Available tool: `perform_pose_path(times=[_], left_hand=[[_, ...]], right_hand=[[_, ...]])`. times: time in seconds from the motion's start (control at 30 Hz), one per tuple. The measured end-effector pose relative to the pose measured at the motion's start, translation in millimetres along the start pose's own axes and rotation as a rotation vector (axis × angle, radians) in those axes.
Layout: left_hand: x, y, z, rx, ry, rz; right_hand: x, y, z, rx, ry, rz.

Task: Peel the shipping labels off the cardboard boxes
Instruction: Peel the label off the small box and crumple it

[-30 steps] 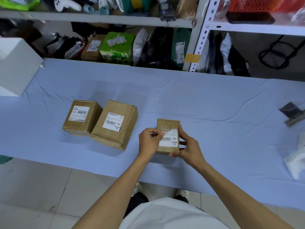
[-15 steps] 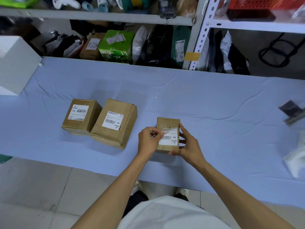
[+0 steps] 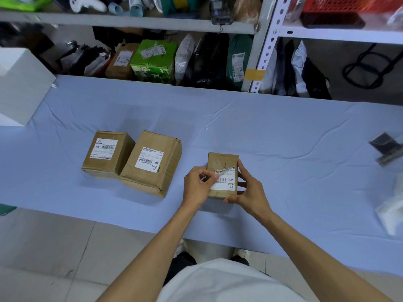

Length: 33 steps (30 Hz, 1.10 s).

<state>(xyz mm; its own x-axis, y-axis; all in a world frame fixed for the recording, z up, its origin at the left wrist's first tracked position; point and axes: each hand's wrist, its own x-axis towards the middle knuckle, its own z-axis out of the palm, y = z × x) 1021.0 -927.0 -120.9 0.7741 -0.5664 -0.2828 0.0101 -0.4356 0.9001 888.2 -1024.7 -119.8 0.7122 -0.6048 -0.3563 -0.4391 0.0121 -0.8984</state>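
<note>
3 labelled boxes: L hand pinches label, R hand grips small box.

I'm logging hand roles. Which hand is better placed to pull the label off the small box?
Left. The left hand pinches the lifted corner of the label; the right hand grips the small box by its right side, steadying it.

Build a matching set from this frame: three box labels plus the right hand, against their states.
1 small box label; 2 middle box label; 3 leftmost box label; 4 right hand.
A flat, print upside down; B grips the small box; C corner pinched up by the left hand; D flat, print upright.
Pairs: 1-C, 2-D, 3-A, 4-B.
</note>
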Motion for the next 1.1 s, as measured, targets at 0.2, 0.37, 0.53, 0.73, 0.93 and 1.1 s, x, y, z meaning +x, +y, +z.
perform_pose_path(times=[0.2, 0.37, 0.53, 0.73, 0.93, 1.1], left_hand=[[0.5, -1.0, -1.3, -0.004, -0.014, 0.002], [0.5, -1.8, -1.2, -0.003, -0.012, 0.003], [0.2, -2.3, -1.3, -0.007, -0.018, 0.009], [-0.1, -1.3, -2.4, -0.001, -0.031, 0.012], [0.2, -1.2, -2.9, -0.001, -0.039, 0.006], [0.8, -1.4, -3.2, -0.012, -0.037, 0.004]], right_hand=[[0.8, 0.6, -0.2, -0.008, -0.003, -0.002], [1.0, 1.5, -0.7, -0.011, 0.000, 0.005], [1.5, 1.3, -1.1, -0.025, 0.002, 0.004], [2.1, 0.8, -0.9, -0.026, 0.004, 0.013], [2.1, 0.9, -1.2, -0.022, 0.006, 0.009], [2.5, 0.2, -1.1, -0.024, 0.013, 0.005]])
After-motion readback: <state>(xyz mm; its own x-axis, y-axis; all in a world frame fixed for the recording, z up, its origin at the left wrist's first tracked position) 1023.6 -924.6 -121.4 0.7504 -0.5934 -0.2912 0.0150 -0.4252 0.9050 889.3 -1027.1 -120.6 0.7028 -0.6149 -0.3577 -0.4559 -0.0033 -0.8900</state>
